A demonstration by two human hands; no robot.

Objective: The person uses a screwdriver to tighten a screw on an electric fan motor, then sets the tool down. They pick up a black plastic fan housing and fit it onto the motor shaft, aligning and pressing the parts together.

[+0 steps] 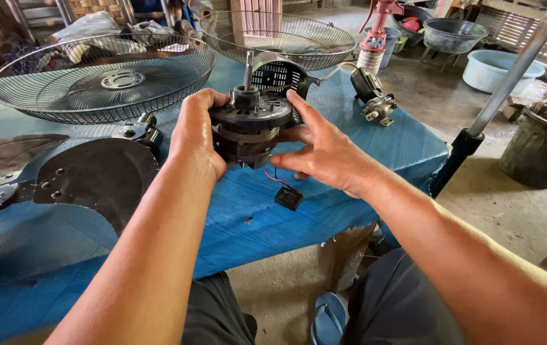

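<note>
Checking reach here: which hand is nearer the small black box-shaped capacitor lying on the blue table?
Right. The right hand is just above the small black capacitor, fingers on the black fan motor. The left hand grips the motor's far side, further left.

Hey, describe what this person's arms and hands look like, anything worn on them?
Both forearms are bare, with no sleeves in view. The left hand and right hand wear no gloves, and no rings, watch or bracelets show. Fingernails are short.
</note>
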